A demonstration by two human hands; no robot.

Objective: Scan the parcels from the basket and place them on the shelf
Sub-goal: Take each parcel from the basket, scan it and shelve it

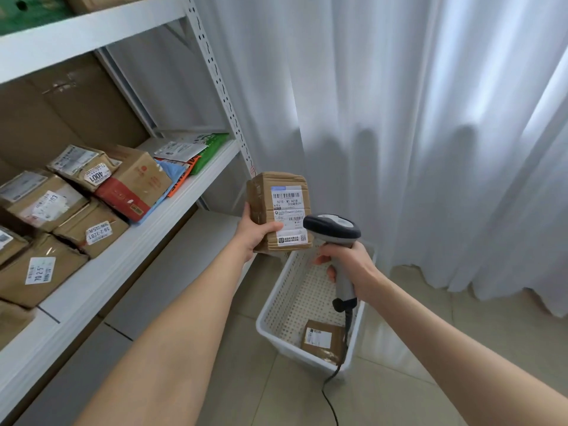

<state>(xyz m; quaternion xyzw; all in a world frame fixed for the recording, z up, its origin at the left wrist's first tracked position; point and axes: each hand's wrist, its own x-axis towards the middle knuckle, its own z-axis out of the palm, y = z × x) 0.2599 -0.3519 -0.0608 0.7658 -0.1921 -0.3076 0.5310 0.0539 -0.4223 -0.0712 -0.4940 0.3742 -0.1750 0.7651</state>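
Cardboard parcel (278, 210) gripped, grey scanner (333, 230) alongside

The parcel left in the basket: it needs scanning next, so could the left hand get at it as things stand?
Probably not yet. The left hand is shut on the labelled parcel being scanned. The small parcel lies uncovered in the open-topped white basket, so the way looks free once that hand is emptied.

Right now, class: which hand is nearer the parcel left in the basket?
Right hand, gripping the scanner above the parcel; left hand is higher, further left.
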